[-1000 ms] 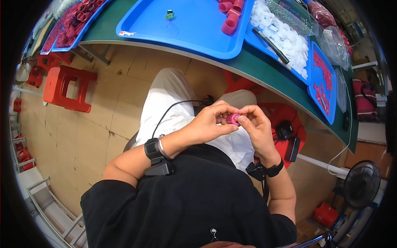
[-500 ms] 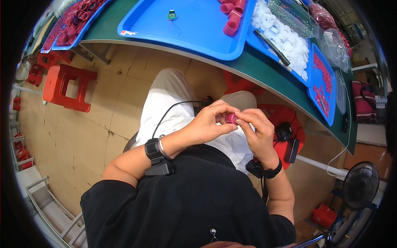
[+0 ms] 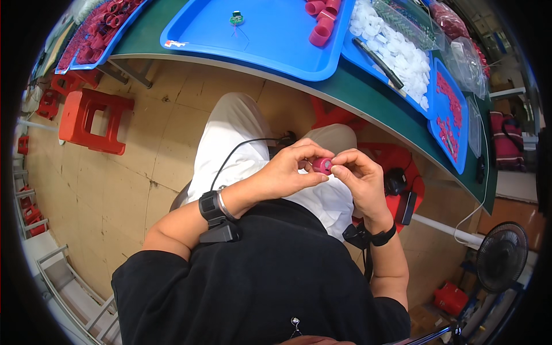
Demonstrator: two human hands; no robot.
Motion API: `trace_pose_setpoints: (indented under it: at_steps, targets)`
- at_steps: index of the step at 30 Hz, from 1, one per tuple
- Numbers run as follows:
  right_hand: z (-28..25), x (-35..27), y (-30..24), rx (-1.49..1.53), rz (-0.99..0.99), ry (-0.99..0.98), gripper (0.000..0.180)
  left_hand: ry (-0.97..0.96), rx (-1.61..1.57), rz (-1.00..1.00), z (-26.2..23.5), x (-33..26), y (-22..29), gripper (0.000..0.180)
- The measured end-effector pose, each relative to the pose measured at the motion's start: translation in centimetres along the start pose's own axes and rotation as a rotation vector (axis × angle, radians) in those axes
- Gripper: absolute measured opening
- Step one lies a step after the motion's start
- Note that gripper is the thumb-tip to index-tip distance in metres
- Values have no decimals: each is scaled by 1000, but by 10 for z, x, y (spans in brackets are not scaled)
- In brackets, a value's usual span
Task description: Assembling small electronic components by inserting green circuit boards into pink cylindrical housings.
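Observation:
Above my lap, my left hand (image 3: 296,168) pinches a small dark-pink plastic cylinder (image 3: 322,165) between thumb and fingers. One end of the cylinder is turned toward my right hand (image 3: 359,175), and something greyish shows inside it. My right thumb and forefinger are bent together at that end; whether they grip a small part there is too fine to see. On the table ahead, a blue tray (image 3: 259,52) carries a small green circuit board (image 3: 236,20) with thin wires and several pink cylinders (image 3: 321,31).
To the right, blue trays hold white pieces (image 3: 385,49) and small pink parts (image 3: 447,123); a black marker (image 3: 377,62) lies across one. More pink rings (image 3: 100,40) fill a tray at far left. Red stools (image 3: 95,122) stand on the floor, and a black fan (image 3: 502,256) is at right.
My right hand has shifted slightly right, its fingers drawing back a little from the cylinder. More of the cylinder's end now shows. The left hand has hardly moved.

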State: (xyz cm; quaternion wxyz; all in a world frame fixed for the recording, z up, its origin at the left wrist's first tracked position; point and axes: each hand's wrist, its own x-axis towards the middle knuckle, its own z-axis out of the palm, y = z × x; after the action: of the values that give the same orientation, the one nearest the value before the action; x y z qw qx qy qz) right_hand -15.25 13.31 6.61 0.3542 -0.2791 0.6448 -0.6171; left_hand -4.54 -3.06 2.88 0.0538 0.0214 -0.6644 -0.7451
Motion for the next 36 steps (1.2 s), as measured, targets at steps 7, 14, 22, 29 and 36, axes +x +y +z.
trace_pose_setpoints:
  at_steps: [7,14,22,29,36]
  targets:
    - [-3,4,5,-62,-5,-34,8,-1,-14,22,3,0,-2,35]
    - [-1,2,25,444,220,-37,18,25,28,41,5,-1,-5,34]
    - [10,2,21,514,353,-85,34,93,234,213,6,-4,-5,35]
    - [11,-2,33,359,318,-109,38,97,301,261,10,-6,-10,33]
    - [8,10,31,400,402,-96,38,187,258,224,4,-3,-15,32]
